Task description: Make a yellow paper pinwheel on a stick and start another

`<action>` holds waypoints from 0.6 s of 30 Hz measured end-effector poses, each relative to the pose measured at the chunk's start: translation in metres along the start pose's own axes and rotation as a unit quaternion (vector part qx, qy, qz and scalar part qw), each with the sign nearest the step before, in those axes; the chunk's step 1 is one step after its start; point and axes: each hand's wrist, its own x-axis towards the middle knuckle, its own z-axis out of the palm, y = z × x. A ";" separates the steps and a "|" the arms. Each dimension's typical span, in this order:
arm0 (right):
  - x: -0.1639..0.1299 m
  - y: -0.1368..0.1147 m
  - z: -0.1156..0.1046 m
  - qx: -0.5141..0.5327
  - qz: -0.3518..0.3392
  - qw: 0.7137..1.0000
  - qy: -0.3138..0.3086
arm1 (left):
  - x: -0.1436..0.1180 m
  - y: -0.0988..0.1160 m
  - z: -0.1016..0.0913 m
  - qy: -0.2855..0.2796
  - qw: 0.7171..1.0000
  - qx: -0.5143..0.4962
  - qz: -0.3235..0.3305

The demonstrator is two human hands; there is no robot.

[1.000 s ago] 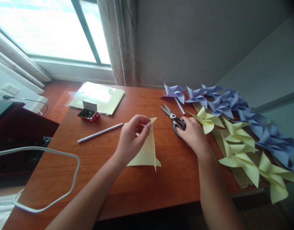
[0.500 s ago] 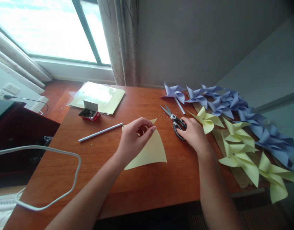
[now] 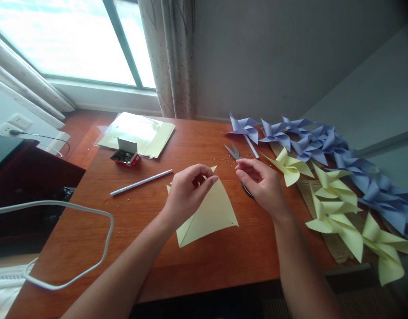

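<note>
My left hand [image 3: 185, 190] pinches the top corner of a pale yellow paper triangle [image 3: 212, 217] that lies on the wooden table [image 3: 204, 261]. My right hand [image 3: 262, 184] hovers just to the right of that corner, fingers loosely apart, with nothing visible in it. It floats above the black handles of the scissors [image 3: 233, 152], hiding most of them; only the blades show beyond the fingers. Tiny specks lie scattered on the table beside the blades.
A white stick [image 3: 141, 182] lies left of the paper. Behind it stand a small open red box of pins [image 3: 124, 156] and a plastic-wrapped paper stack [image 3: 137, 133]. Yellow pinwheels [image 3: 333, 192] and blue pinwheels [image 3: 310, 141] line the right side. A white cable [image 3: 74, 212] loops at the left edge.
My right hand has lifted off the scissors handles and moved left toward the paper's corner. The yellow paper has swung flatter and wider under my left hand.
</note>
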 end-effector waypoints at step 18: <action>-0.008 -0.011 0.023 0.102 0.028 0.990 -0.096 | -0.001 -0.003 0.001 -0.045 0.997 -0.045 -0.042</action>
